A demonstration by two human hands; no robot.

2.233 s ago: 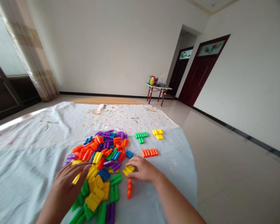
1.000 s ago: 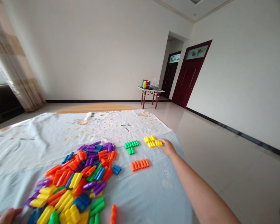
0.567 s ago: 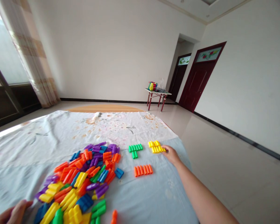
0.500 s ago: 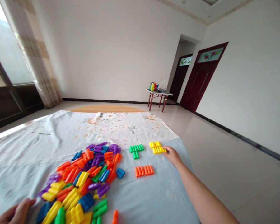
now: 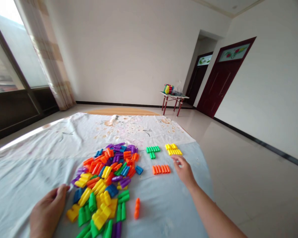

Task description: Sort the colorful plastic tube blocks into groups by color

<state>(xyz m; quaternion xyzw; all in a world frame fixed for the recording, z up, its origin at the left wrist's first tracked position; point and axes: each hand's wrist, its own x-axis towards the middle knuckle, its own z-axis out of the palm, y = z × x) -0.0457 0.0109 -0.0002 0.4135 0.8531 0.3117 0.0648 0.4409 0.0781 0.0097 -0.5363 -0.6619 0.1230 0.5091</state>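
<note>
A heap of coloured plastic blocks (image 5: 106, 177) lies on a pale cloth-covered table (image 5: 39, 155). To its right sit three sorted groups: green blocks (image 5: 152, 150), yellow blocks (image 5: 173, 149) and an orange row (image 5: 161, 169). My right hand (image 5: 185, 170) hovers just right of the orange row and below the yellow group, fingers apart, holding nothing. My left hand (image 5: 48, 211) rests flat on the cloth at the heap's near-left edge, beside a yellow block. A single orange piece (image 5: 137, 208) lies apart near the front.
The table's right edge (image 5: 206, 172) drops to a tiled floor. A small red-legged side table (image 5: 173, 99) with bags stands by the far wall, near dark red doors (image 5: 221, 81). A curtain and window are at the left.
My right hand carried a yellow block from the heap to the yellow group, let it go, and has drawn back toward me. My left hand stayed at the heap's left edge.
</note>
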